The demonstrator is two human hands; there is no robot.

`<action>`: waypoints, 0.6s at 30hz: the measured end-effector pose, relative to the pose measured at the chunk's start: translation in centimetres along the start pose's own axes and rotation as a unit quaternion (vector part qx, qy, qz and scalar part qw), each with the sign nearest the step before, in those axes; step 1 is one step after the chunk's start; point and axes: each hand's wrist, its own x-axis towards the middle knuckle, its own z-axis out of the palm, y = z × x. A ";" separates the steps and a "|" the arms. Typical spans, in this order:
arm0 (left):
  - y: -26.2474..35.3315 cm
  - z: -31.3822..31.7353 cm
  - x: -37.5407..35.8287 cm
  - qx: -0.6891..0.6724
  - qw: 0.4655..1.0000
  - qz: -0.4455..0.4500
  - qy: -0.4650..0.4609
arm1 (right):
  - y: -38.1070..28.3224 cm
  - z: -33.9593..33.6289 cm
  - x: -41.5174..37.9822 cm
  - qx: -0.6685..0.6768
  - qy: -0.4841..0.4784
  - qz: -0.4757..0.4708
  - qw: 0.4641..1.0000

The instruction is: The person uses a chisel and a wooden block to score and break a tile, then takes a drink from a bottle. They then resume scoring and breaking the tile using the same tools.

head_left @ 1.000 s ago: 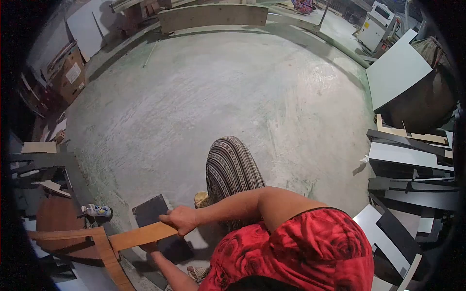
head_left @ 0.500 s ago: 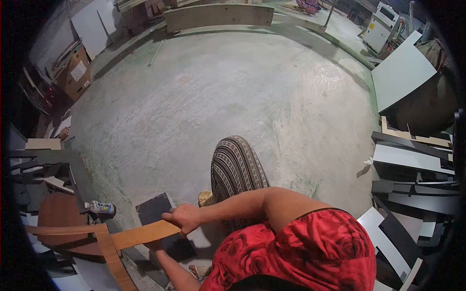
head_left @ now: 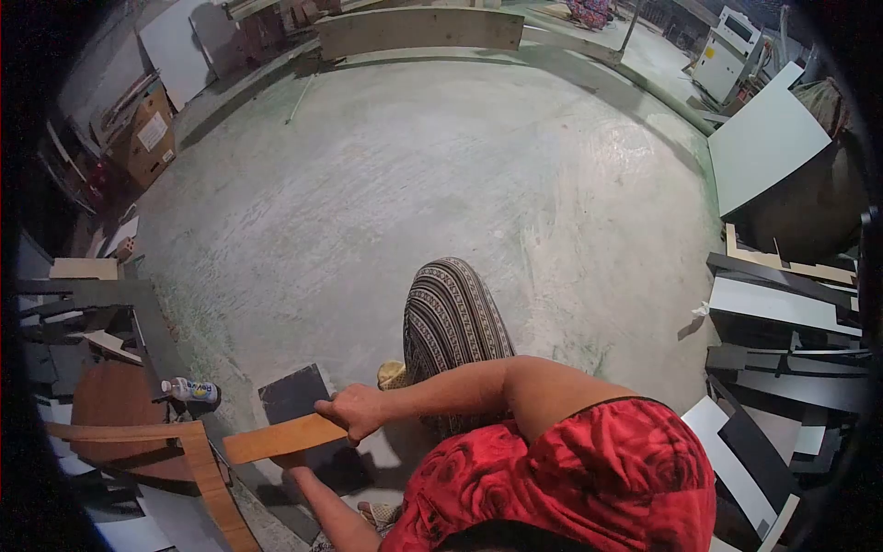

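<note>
My right hand (head_left: 357, 410) is closed on the right end of a short orange-brown wooden strip (head_left: 276, 440), with the thumb along its top. Below the strip is my left hand (head_left: 292, 460), mostly covered by it, so its fingers do not show clearly. Under both lies a dark flat board (head_left: 292, 394) on the floor. To the left, a longer wooden strip (head_left: 120, 434) meets another strip (head_left: 213, 488) at a corner; a small gap separates them from the held piece.
A plastic bottle (head_left: 190, 390) lies beside a round brown board (head_left: 120, 405) at the left. Offcut panels (head_left: 773, 304) are piled at the right. My patterned trouser knee (head_left: 452, 313) rises in the centre. A wooden beam (head_left: 423, 33) crosses the far floor.
The held wooden strip has come away from the corner strips and shifted slightly right, with a gap now between them. My right hand moved slightly right with it.
</note>
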 end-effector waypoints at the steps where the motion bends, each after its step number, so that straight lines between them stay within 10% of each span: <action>1: 0.4 -0.2 0.1 -0.001 1.000 0.000 0.000 | 0.1 0.1 0.0 -0.001 0.000 0.001 1.000; 4: 2.0 -1.1 0.9 0.185 0.979 0.026 -0.085 | 0.3 0.1 0.3 0.002 0.000 0.010 1.000; 10: 1.5 -0.6 0.7 -0.043 0.998 0.051 0.008 | -0.3 -0.4 0.2 0.035 -0.018 0.009 0.999; 13: 4.9 -1.6 1.1 0.160 0.985 0.003 -0.058 | -0.5 -0.5 0.2 0.040 0.047 -0.018 0.998; 16: 4.6 -1.5 1.2 -0.222 0.962 -0.159 -0.025 | 0.0 0.0 0.5 0.036 0.050 -0.014 0.998; 18: 4.3 -1.6 1.8 0.175 0.975 -0.079 -0.115 | 0.5 0.2 0.6 0.014 -0.003 0.012 1.000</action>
